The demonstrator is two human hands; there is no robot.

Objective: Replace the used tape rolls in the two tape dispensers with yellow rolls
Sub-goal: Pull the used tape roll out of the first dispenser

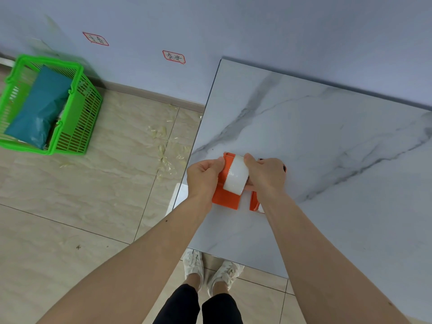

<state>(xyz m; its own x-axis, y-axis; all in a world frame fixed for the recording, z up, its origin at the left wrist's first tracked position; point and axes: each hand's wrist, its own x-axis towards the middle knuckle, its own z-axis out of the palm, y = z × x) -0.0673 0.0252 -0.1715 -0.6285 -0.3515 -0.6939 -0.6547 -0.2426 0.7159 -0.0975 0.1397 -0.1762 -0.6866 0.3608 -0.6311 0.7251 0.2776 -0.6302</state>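
An orange tape dispenser (225, 197) is held above the left edge of the marble table (327, 136). A whitish tape roll (236, 175) sits in it. My left hand (203, 177) grips the dispenser's left side, thumb against the roll. My right hand (265, 175) wraps the roll's right side and hides the dispenser's handle. A second orange piece (254, 202) shows under my right wrist; whether it belongs to the same dispenser I cannot tell. No yellow roll is in view.
A green plastic basket (77, 118) holding a teal bag (41, 106) stands on the tiled floor at the left by the wall. Scraps of clear tape (168, 155) litter the floor beside the table. My feet stand at the table's near corner.
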